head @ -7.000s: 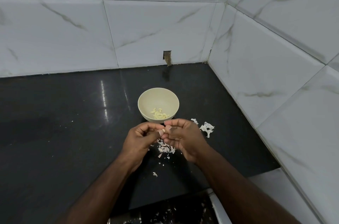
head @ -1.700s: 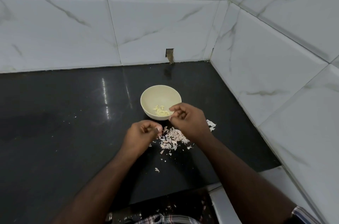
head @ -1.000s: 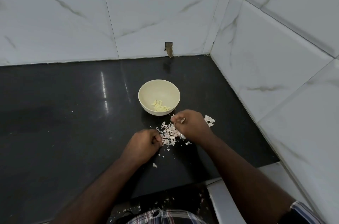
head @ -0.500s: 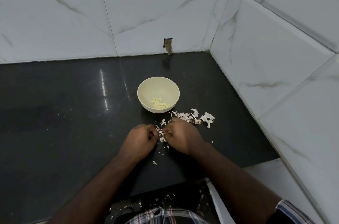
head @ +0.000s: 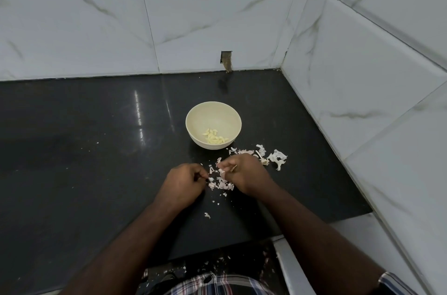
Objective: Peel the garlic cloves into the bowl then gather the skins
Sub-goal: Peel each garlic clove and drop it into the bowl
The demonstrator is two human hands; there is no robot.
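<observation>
A cream bowl (head: 193,115) stands on the black counter with several peeled garlic cloves (head: 215,139) at its bottom. In front of it lies a loose heap of pale garlic skins (head: 221,184), with more skins (head: 275,158) off to the right. My left hand (head: 182,183) rests on the counter, fingers curled, pinching at skins at the heap's left edge. My right hand (head: 245,173) is curled over the heap's right side with skins between its fingers.
The black counter (head: 84,149) ends at white marble tile walls (head: 362,77) behind and to the right. A small hole (head: 226,60) is in the back wall. Stray skin bits lie near the front edge (head: 207,215) and on the floor below.
My right hand came back from the bowl and dropped onto the skins. Both hands have drawn together over the heap, and skins to the right are now uncovered.
</observation>
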